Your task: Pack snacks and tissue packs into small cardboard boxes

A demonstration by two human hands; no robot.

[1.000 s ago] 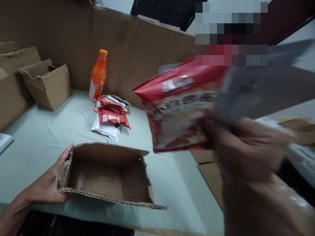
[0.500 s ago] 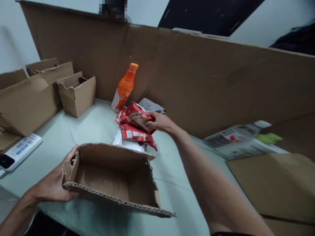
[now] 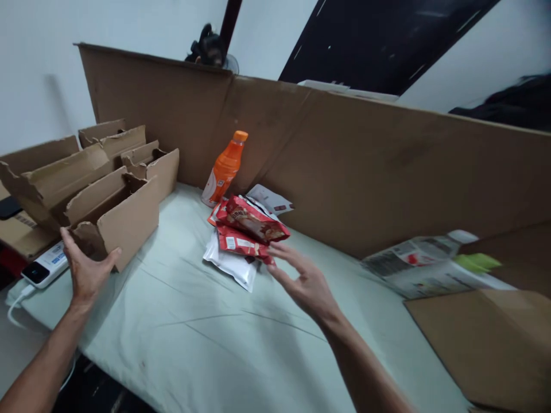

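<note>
My left hand (image 3: pixel 86 272) grips the near end of an open cardboard box (image 3: pixel 133 223), thumb on one side and fingers on the other. The box stands at the left of the cloth-covered table, beside other boxes. My right hand (image 3: pixel 307 287) is open, fingers stretched toward a small pile of packets. A red snack packet (image 3: pixel 253 221) lies on top, over another red packet (image 3: pixel 236 242) whose lower end is by my fingertips; whether they touch, I cannot tell. Under them lies a silvery-white packet (image 3: pixel 232 267). An orange bottle (image 3: pixel 226 169) stands behind the pile.
Several open boxes, including a small cardboard box (image 3: pixel 166 175), crowd the left side. A white power bank (image 3: pixel 47 264) with a cable lies there. A tall cardboard panel (image 3: pixel 365 155) borders the back. A clear plastic bottle (image 3: pixel 430 246) and a cardboard sheet (image 3: pixel 486 344) lie right.
My left hand has carried the box from the table's front middle to the left, beside the other boxes. My right hand has let go of the top red packet and drawn back toward me.
</note>
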